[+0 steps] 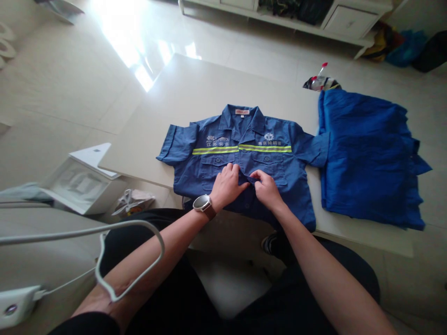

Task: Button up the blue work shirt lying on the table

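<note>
A dark blue short-sleeved work shirt [240,158] lies face up on a pale surface [139,153], and its lower part seems to hang a little over the front edge. The collar points away from the person and the 2 sleeves spread to the sides. A yellow reflective stripe [240,149] crosses the chest above 2 pockets.

Both forearms reach forward and inward, so the 2 hands come close together at the middle of the shirt front. The right hand [267,188] has a closed grip, and its fingertips pinch the front edge of the cloth. The left hand [226,186] lies curved on the cloth just beside it (its thumb is hidden, so one cannot tell if this grip is closed). A wristwatch [202,203] with a brown strap sits on the left wrist, and a white cable [101,242] lies across that forearm.

A folded bright blue garment [366,158] lies on the same surface, just beside the shirt's sleeve.
</note>
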Tool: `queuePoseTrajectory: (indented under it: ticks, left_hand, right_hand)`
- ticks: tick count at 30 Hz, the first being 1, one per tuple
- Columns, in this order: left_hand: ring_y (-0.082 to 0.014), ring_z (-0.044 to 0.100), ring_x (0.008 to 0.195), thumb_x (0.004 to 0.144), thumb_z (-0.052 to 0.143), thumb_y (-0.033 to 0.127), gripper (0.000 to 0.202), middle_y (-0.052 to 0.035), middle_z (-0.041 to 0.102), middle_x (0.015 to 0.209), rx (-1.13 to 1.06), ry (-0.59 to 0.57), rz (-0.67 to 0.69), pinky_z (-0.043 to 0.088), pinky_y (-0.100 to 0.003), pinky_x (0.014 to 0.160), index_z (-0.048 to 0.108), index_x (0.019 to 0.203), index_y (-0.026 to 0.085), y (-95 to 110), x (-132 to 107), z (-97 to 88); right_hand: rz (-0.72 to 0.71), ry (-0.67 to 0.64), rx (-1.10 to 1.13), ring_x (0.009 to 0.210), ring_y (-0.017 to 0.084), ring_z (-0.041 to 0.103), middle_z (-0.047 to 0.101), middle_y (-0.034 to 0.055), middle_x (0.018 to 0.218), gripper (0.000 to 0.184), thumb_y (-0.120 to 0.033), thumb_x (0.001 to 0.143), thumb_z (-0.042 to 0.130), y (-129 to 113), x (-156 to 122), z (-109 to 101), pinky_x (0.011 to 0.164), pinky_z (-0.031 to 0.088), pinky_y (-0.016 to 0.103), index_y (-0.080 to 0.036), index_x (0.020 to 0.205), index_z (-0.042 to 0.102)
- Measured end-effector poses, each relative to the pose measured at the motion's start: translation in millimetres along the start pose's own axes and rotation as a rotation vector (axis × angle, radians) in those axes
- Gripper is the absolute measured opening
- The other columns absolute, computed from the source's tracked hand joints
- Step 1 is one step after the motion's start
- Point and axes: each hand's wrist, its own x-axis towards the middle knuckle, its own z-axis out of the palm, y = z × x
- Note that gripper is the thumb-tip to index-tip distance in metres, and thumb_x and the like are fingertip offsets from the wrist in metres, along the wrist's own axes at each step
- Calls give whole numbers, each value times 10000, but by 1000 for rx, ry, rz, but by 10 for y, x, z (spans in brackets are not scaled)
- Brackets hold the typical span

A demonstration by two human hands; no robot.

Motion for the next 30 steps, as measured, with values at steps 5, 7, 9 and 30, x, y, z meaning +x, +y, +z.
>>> queuePoseTrajectory:
  ticks: [5, 7, 9, 30]
  left_hand:
    - [-257, 587, 1127, 901, 675, 316, 287, -97, 650, 1167, 41, 25, -23, 474, -368, 918, 599, 1151, 197, -3, -2, 12]
    - [-254, 599, 1093, 916, 646, 276, 172, -84, 684, 1104, 40, 12, -1, 471, -371, 903, 648, 1071, 202, -17, 10, 6]
    - [-251, 609, 1058, 932, 622, 258, 97, -72, 709, 1031, 36, -2, 29, 470, -372, 884, 689, 978, 206, -26, 21, -7]
    - [-237, 620, 1020, 932, 583, 200, 207, -61, 721, 953, -63, -17, 117, 435, -381, 874, 779, 870, 227, -16, 61, -60]
  right_hand:
    - [51, -31, 180, 780, 203, 615, 659, 22, 776, 222, -226, 712, 404, 18, 51, 2, 755, 468, 319, -215, 796, 609]
    - [67, -21, 158, 775, 202, 610, 665, 20, 774, 206, -290, 768, 444, -16, 57, -34, 744, 466, 318, -214, 795, 634]
    - [70, -21, 84, 795, 208, 626, 696, 24, 811, 206, -367, 782, 552, -54, 50, -72, 756, 470, 321, -208, 831, 674]
    - [242, -148, 344, 609, 138, 485, 593, -27, 616, 252, -421, 643, 670, 62, 138, -70, 607, 365, 270, -176, 700, 678]
